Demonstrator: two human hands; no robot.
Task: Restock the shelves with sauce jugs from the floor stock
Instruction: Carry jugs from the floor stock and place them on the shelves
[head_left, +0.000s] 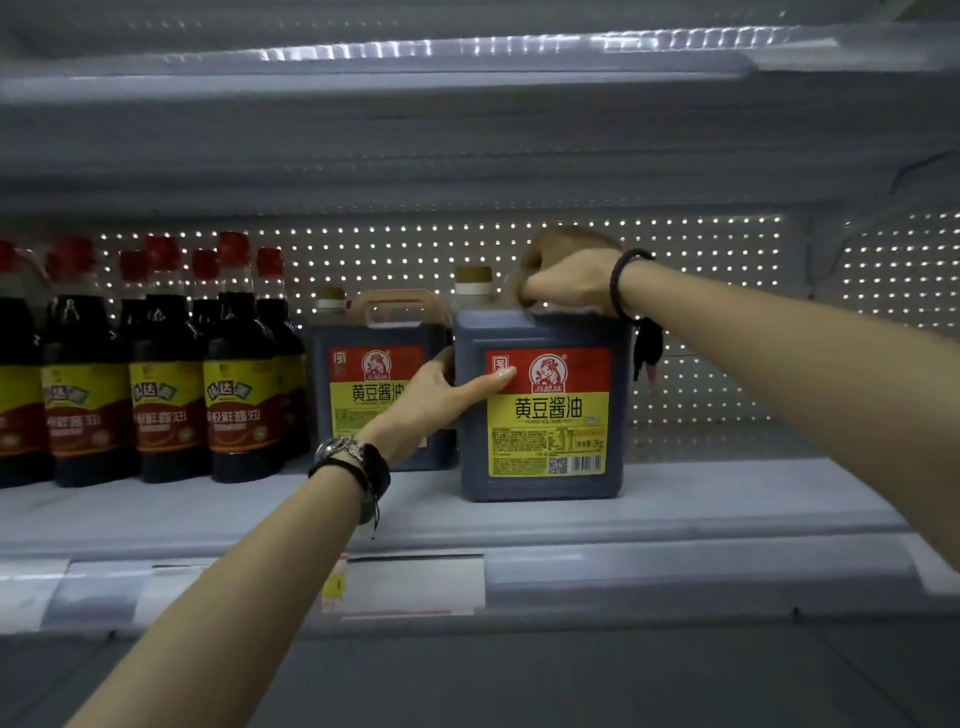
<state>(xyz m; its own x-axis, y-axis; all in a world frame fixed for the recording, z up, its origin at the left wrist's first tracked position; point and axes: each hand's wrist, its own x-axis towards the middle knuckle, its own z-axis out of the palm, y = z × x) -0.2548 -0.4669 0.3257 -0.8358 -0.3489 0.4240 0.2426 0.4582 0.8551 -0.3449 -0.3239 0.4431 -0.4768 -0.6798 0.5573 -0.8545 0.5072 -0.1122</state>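
The white shelf (701, 499) holds the front jug (545, 415) of dark soy sauce, which stands upright near the shelf's front edge. A second jug (374, 395) sits just behind it to the left, beside a row of red-capped bottles (166, 374). The right hand (566, 286) is wrapped tightly over the front jug's top handle. The left hand (441, 400) cups its left front corner, thumb across the label and fingers reaching into the gap between the jugs. A sideways shove could probably pinch those fingers against the second jug or knock it into the bottles. Letting go this close to the edge risks a heavy jug tipping off.
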